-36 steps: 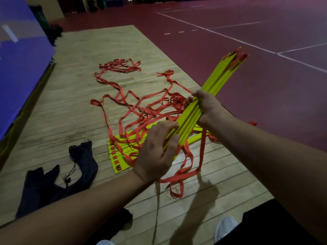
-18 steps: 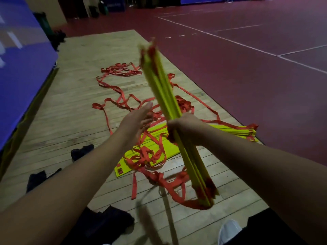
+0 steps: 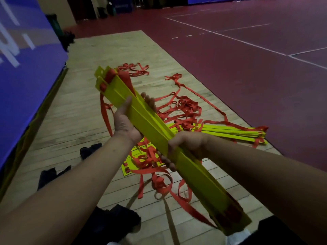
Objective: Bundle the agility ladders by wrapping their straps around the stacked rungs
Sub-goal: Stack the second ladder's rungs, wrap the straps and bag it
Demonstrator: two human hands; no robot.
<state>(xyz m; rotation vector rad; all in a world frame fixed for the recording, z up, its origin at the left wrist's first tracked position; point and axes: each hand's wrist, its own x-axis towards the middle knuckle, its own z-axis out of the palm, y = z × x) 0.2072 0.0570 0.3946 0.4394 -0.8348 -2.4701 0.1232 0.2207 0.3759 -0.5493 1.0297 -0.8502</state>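
Returning to the work from the left, the left hand [image 3: 126, 123] is now cupping the stack of rungs [image 3: 150, 126] from below, thumb lying along the near edge and fingers curling up over the far one; half a second ago it was hovering spread and clear of the bundle. Between the two hands the stack is swinging down from nearly upright to a slant, its broad yellow face turning up, one end pointing up-left and the other coming close to the camera at lower right. Further right, the right hand [image 3: 187, 144] is clamping the middle, fingers wrapping underneath. The orange straps [image 3: 160, 181] are hanging loose below, trailing onto the wooden floor [image 3: 79, 112], and no turn is yet going round the rungs. By my judgement the person is squaring the stack before wrapping. At the far right a second ladder [image 3: 230, 129] is lying on the floor.
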